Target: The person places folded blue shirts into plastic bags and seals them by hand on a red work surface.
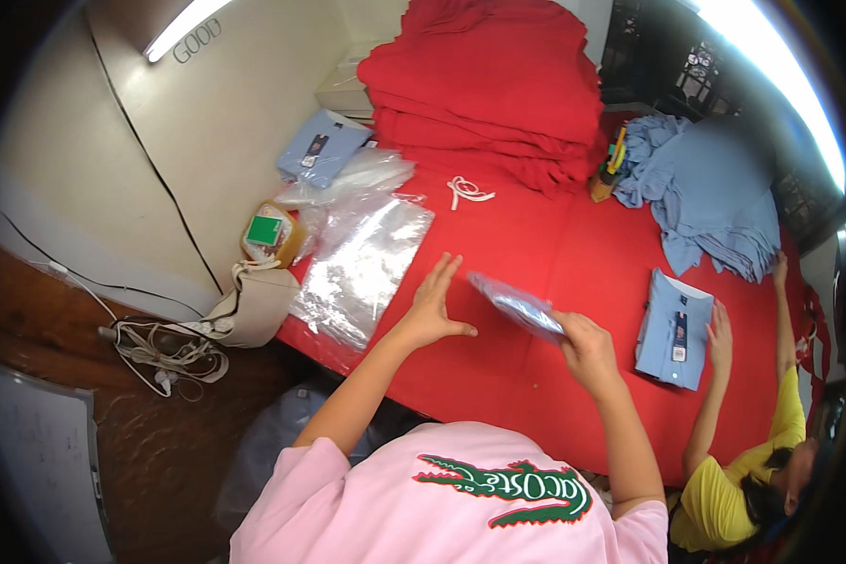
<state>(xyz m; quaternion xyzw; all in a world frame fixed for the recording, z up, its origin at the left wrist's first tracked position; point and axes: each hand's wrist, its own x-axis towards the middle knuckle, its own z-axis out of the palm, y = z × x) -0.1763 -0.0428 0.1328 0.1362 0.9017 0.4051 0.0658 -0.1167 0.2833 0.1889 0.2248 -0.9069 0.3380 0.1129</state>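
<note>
Over the red-covered table, my right hand (pixel 587 350) grips one end of a folded blue shirt in a clear plastic bag (pixel 517 305), held tilted and almost edge-on. Empty and with its fingers spread, my left hand (pixel 430 308) hovers to the left of the packed shirt, apart from it. Closest to that hand is a stack of clear plastic bags (pixel 371 258) at the table's left edge. To the right of my right hand lies another folded blue shirt (pixel 667 329) with a dark tag, touched by a co-worker's hand (pixel 719 340).
A tall pile of red cloth (pixel 484 80) fills the back. Loose blue shirts (pixel 714 202) are heaped back right, beside a pen holder (pixel 608 174). White cord (pixel 467 193) lies mid-table. A folded blue shirt (pixel 334 155), a tub (pixel 271 235) and a cream bag (pixel 254 305) line the left.
</note>
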